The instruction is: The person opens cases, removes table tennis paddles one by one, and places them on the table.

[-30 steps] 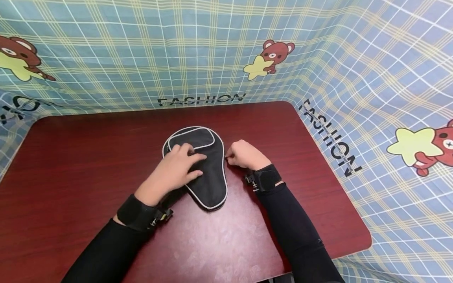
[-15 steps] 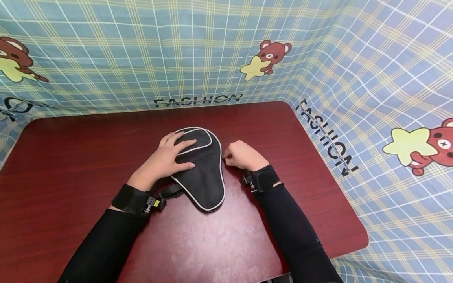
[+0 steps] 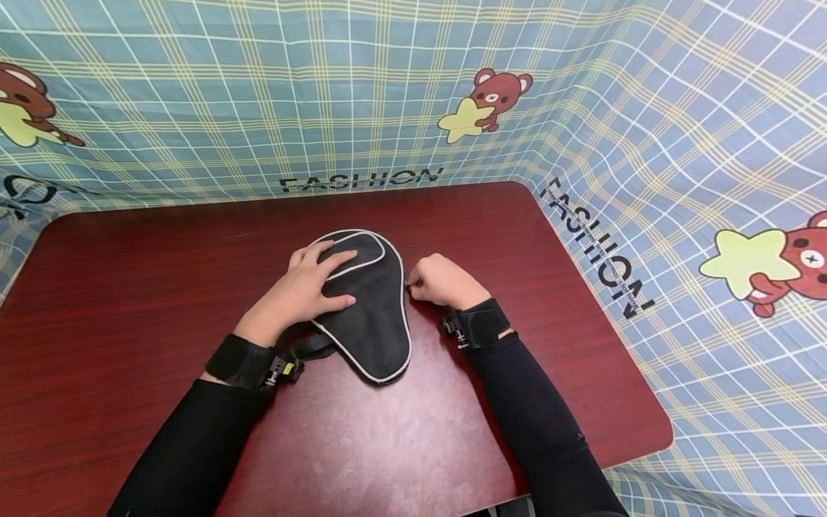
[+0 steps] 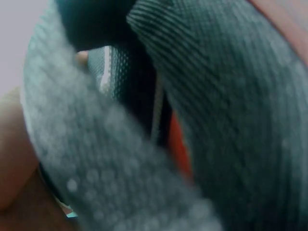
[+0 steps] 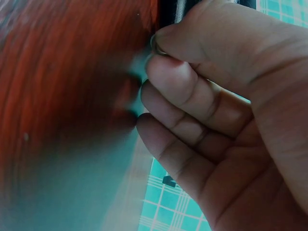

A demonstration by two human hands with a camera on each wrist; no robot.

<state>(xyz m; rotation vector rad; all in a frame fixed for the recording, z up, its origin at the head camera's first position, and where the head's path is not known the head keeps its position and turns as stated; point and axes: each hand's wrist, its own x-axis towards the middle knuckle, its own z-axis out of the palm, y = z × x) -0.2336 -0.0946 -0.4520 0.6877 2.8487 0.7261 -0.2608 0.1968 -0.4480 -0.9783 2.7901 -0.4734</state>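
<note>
One red-brown worktop (image 3: pixel 161 301) carries one black case (image 3: pixel 377 316) near its middle, well apart from the side edges, with more room to its left than its right. Of two hands, the left grip (image 3: pixel 292 291) rests spread across the case's upper left, near one dark strap (image 3: pixel 315 348), and the right grip (image 3: pixel 444 281) pinches one small tab (image 3: pixel 408 286) at the case's right edge.

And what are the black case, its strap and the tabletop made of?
The paddle-shaped case: probably matte synthetic cloth; it barely shines. Its strap: likely dull woven webbing, from the ribbed weave close up. The tabletop: glossy wood or laminate, I can't tell which; reddish grain streaks and pale glare.
</note>
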